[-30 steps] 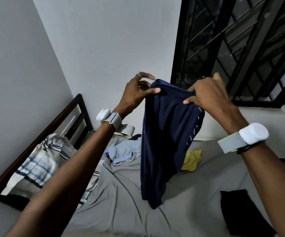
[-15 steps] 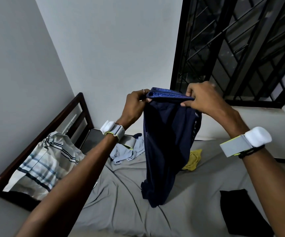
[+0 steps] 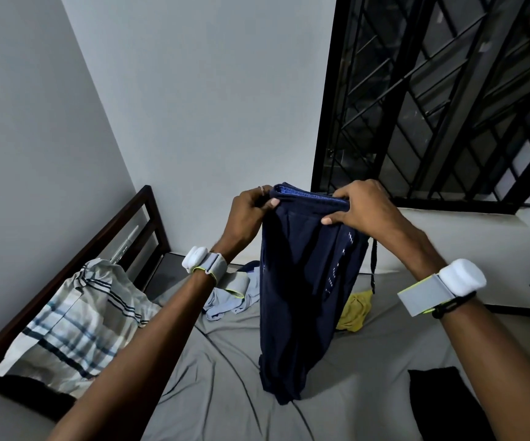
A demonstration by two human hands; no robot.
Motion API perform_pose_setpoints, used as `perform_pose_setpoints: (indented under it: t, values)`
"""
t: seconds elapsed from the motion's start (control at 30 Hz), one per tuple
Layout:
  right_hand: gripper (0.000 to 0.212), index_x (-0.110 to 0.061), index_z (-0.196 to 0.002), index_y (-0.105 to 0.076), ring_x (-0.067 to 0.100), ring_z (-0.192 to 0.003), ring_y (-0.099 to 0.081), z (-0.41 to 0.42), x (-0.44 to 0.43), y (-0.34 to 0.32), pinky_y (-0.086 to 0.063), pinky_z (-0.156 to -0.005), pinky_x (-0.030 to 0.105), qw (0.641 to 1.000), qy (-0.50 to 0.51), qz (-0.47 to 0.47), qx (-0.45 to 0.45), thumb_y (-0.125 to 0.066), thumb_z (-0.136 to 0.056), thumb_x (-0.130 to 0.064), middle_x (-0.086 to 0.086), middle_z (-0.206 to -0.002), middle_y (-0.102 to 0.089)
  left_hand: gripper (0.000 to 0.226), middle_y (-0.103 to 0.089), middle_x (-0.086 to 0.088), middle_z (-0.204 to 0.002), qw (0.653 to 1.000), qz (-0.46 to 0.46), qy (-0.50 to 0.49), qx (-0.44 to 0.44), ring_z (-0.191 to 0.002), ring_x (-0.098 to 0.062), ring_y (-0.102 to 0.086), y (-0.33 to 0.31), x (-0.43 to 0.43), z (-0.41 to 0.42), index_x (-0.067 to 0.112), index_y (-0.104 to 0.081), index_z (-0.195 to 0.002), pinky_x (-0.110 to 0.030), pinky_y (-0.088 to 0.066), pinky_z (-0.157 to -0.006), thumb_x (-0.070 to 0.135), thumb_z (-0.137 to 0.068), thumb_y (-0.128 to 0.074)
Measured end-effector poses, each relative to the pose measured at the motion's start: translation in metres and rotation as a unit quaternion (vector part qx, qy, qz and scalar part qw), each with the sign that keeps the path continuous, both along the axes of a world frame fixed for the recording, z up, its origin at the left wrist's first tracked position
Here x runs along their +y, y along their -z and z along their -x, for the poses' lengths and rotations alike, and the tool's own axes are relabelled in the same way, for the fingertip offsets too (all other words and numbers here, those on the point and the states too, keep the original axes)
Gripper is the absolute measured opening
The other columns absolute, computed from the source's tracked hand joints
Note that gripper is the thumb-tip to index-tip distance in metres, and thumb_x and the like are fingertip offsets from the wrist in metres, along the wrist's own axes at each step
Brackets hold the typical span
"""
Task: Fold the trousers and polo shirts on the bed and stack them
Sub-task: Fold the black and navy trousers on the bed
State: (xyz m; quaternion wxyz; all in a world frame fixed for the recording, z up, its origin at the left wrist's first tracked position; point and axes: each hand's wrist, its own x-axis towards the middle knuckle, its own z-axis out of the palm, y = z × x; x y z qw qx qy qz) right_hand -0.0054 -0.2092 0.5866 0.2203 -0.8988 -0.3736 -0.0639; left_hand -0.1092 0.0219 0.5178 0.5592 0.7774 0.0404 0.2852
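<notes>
Dark navy trousers (image 3: 302, 300) hang doubled over in the air above the bed (image 3: 232, 370), their lower end touching the grey sheet. My left hand (image 3: 251, 211) pinches the left end of the top fold. My right hand (image 3: 362, 208) grips the right end of the same fold. A thin drawstring dangles on the trousers' right side. Behind them lie a crumpled light blue garment (image 3: 235, 297) and a yellow garment (image 3: 356, 310). A black folded garment (image 3: 441, 405) rests on the sheet at the lower right.
A striped pillow (image 3: 76, 326) leans against the dark wooden headboard (image 3: 76, 265) on the left. White walls close off the back and left. A window with black metal grille (image 3: 448, 100) fills the upper right.
Both hands have come lower with the trousers and closed fully on the top fold. The left fingers, spread a second ago, now pinch the cloth. The hem has settled onto the sheet.
</notes>
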Motion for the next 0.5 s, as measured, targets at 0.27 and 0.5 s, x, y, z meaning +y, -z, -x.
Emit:
perform_pose_setpoints:
  t: [0.27,0.5]
  values:
    - [0.050,-0.010,-0.066,-0.059,0.032,-0.066,-0.060,0.005,0.007,0.010,-0.045,-0.056,0.038,0.997,0.027,-0.041,-0.062,-0.079,-0.086,-0.052,0.006,-0.062,-0.055,0.026,-0.076,-0.010,-0.117,0.991,0.090,0.101,0.015,-0.107,-0.022,-0.071,0.010,-0.003,0.013,0.004,-0.064,-0.125,-0.038,-0.056,-0.097,0.010,-0.100,-0.068]
    - [0.052,-0.014,-0.062,-0.057,0.030,-0.064,-0.059,0.042,0.033,0.004,-0.041,-0.057,0.035,0.997,-0.008,-0.021,-0.069,-0.071,-0.090,-0.056,0.003,-0.058,-0.053,0.029,-0.076,-0.004,-0.122,0.998,0.036,0.002,0.051,-0.112,-0.016,-0.069,0.029,0.015,0.017,0.012,-0.072,-0.123,-0.048,-0.052,-0.106,0.027,-0.100,-0.064]
